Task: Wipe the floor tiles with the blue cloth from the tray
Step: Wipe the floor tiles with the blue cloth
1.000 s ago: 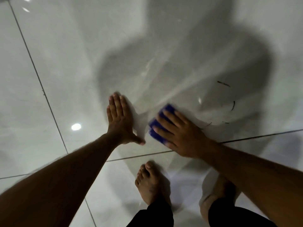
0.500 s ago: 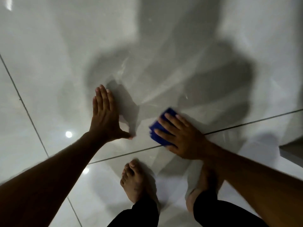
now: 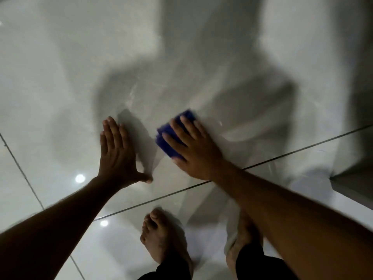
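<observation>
The floor tiles (image 3: 60, 81) are pale grey and glossy, with thin dark grout lines (image 3: 292, 153) between them. Small round light reflections (image 3: 80, 178) shine on the tiles to the left of the blue cloth, and large soft shadows cover the tiles beyond it. The picture is a little blurred.

The blue cloth (image 3: 171, 136) lies on the tile just past the long grout line. The right hand (image 3: 195, 150) presses flat on top of it with fingers spread, not clenched around it; part of the cloth shows beside the fingers. The left hand (image 3: 117, 152) is just to the left of the cloth, open and flat on the tile, holding nothing.

Nearer than the cloth, two bare feet (image 3: 161, 237) stand on the tile. A darker edge (image 3: 353, 178) rises well to the right of the cloth; I cannot tell what it is.
</observation>
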{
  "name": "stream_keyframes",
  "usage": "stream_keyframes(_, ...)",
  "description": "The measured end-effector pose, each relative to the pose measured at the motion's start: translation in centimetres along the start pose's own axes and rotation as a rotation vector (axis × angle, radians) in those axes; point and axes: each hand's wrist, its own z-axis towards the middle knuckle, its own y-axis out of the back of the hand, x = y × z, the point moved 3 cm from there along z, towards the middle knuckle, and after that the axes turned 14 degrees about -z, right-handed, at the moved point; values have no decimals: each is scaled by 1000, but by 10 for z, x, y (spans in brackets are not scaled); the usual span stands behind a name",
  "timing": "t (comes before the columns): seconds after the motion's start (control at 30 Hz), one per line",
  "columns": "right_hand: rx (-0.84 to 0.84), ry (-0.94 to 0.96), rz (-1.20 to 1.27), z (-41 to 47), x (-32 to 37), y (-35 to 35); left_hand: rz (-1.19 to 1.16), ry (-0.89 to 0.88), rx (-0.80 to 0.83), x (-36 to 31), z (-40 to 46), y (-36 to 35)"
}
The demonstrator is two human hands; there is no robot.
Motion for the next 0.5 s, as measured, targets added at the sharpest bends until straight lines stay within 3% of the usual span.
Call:
stream_keyframes(0.03, 2, 66, -32, -32, -23, -4, 8, -4, 2, -1, -6, 1)
stream_keyframes(0.1, 34, -96, -109, -98, -82, -17, 18, -15, 27, 1, -10, -2)
stream_keyframes(0.17, 126, -569, -99, -146, -121, -24, 3, -15, 42, 3, -5, -3)
stream_keyframes(0.23, 136, -1165, 10, -151, -98, -28, 15, -33, 34, 4, 0, -5)
stream_keyframes(0.27, 136, -1335, 64, -138, -67, -26, 27, -46, 31, 4, 1, -5)
stream_keyframes(0.3, 129, -1364, 90, -119, -30, -21, 32, -44, 24, 3, 0, -6)
stream_keyframes(0.4, 124, -959, 172, -87, 74, -20, 12, 33, -20, 5, -7, -7)
stream_keyframes(0.5, 86, -159, 63, -99, 71, -25, -15, 71, -58, 6, -15, -9)
